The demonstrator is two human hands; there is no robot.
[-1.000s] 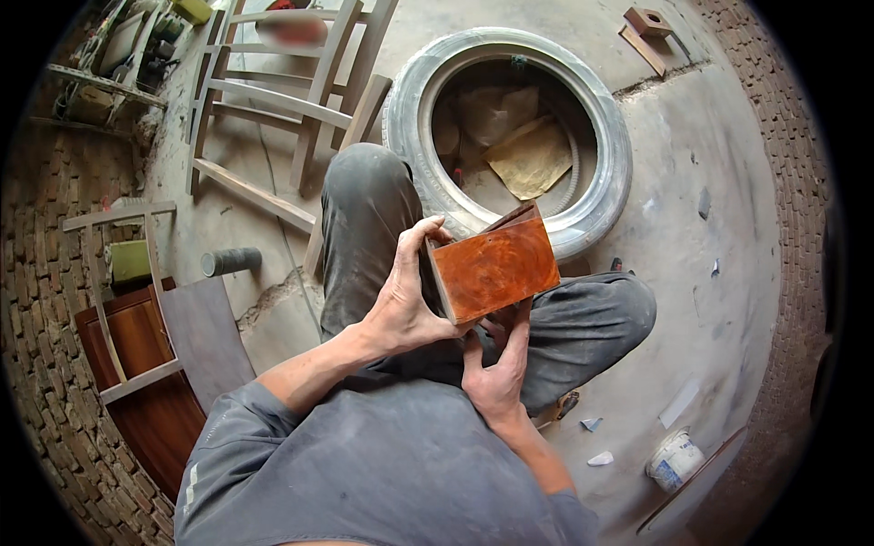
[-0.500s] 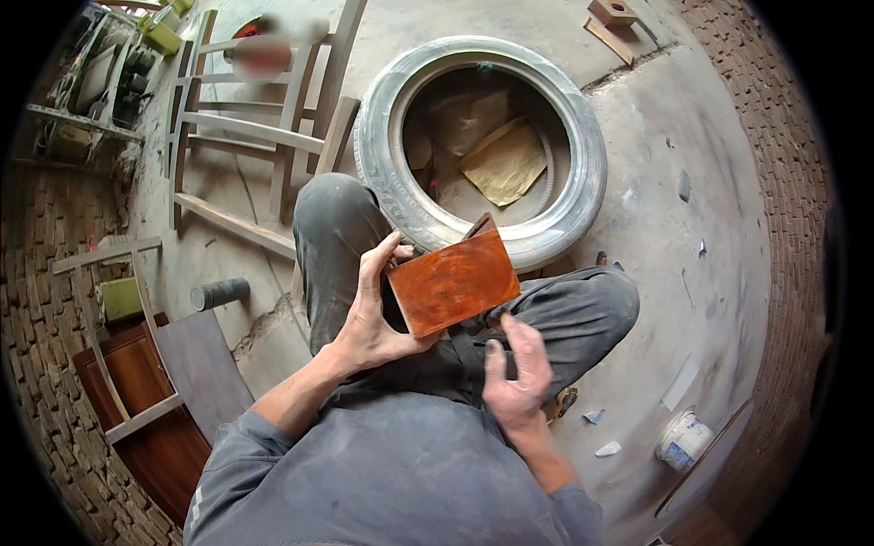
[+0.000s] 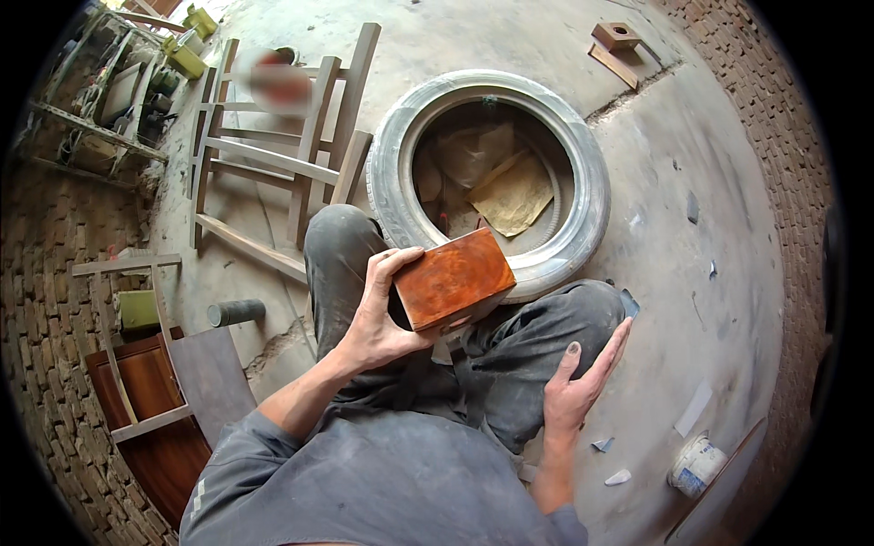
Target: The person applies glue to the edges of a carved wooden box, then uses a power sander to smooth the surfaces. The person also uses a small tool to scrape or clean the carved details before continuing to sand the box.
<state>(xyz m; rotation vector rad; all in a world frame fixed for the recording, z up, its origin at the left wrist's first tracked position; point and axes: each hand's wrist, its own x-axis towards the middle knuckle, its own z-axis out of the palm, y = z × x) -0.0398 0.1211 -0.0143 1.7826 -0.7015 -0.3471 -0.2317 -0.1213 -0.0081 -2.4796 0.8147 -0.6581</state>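
Note:
My left hand (image 3: 373, 314) grips a small rectangular wooden box (image 3: 460, 278) by its left end, thumb below and fingers along the top edge. Its upward face is glossy reddish-orange with darker mottling, and it is held tilted above my lap, in front of the near rim of a tire (image 3: 592, 196). My right hand (image 3: 583, 387) is apart from the box, beside my right knee, with fingers stretched out and thumb spread. A small blue-grey piece (image 3: 630, 303) shows right by its fingertips; whether they touch is unclear.
Crumpled yellowish paper (image 3: 514, 196) lies inside the tire. Wooden frames (image 3: 314, 150) stand at the left, near a dark cylinder (image 3: 237, 312) and a brown wood panel (image 3: 146, 382). A white bucket (image 3: 696, 464) sits at the right; another wooden block with a hole (image 3: 616, 36) is far off.
My right hand has swung right and away from the box to beside my knee, its fingers straightening. The box has tipped in my left hand, showing more of its near side. The view has shifted slightly.

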